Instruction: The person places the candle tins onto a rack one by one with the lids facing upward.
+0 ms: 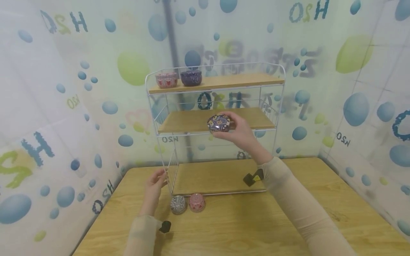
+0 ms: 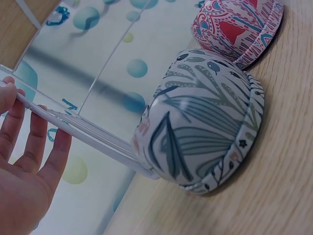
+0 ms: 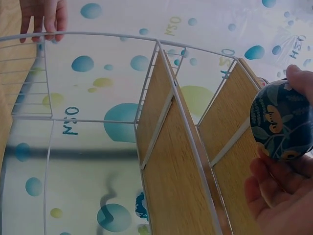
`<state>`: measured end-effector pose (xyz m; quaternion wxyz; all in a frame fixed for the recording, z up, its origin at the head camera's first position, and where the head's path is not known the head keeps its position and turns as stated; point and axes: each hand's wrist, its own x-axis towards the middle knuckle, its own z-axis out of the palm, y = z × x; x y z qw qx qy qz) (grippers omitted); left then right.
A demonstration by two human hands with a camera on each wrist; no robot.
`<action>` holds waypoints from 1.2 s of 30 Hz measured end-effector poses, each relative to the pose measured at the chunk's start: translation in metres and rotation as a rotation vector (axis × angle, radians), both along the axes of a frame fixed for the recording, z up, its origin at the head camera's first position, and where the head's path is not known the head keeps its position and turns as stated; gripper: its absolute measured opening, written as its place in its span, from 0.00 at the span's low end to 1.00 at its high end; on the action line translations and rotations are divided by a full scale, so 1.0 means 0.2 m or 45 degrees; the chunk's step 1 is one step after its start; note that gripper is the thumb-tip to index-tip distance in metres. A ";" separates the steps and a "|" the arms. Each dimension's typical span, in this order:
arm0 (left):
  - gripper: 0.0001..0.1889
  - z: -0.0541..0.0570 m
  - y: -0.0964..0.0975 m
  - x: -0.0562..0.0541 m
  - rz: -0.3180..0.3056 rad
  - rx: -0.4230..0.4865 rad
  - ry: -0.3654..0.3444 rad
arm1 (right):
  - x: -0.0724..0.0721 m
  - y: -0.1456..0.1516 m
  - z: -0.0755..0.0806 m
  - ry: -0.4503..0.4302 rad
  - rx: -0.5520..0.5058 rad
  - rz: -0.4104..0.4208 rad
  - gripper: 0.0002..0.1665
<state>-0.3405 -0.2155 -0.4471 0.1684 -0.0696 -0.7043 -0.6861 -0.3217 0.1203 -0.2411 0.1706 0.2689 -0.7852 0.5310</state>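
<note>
Lettering (image 1: 79, 22) at ten o'clock, "H2O" running backwards, again at half past one. On the top shelf (image 1: 237, 81) at eleven, two upright bowls (image 1: 191, 78). On the counter (image 1: 243, 231) between six and seven, two overturned bowls (image 1: 196, 202). Pinched in right grip (image 1: 239, 128) at dial centre, before the middle shelf (image 1: 185, 119), one floral bowl (image 1: 218, 123). At half past seven, white rack (image 2: 112, 152) pinched by left grip (image 1: 154, 183).

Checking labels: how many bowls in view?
5: a pink bowl and a purple bowl on the top shelf, a dark floral bowl in the right hand, a leafy bowl and a reddish bowl on the table. None seems hidden.
</note>
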 end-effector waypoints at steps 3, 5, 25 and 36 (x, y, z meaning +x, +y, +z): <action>0.17 0.00 0.00 0.00 0.000 0.001 -0.005 | -0.01 0.00 0.02 -0.008 -0.028 0.017 0.41; 0.17 0.00 0.00 0.01 -0.001 -0.005 -0.015 | -0.01 -0.01 0.04 -0.006 -0.039 0.022 0.42; 0.19 0.01 0.00 0.01 0.026 -0.011 -0.026 | -0.02 0.01 0.23 0.124 0.005 -0.043 0.41; 0.18 0.01 -0.01 0.01 0.013 -0.017 -0.044 | -0.02 0.01 0.32 0.080 -0.054 -0.043 0.40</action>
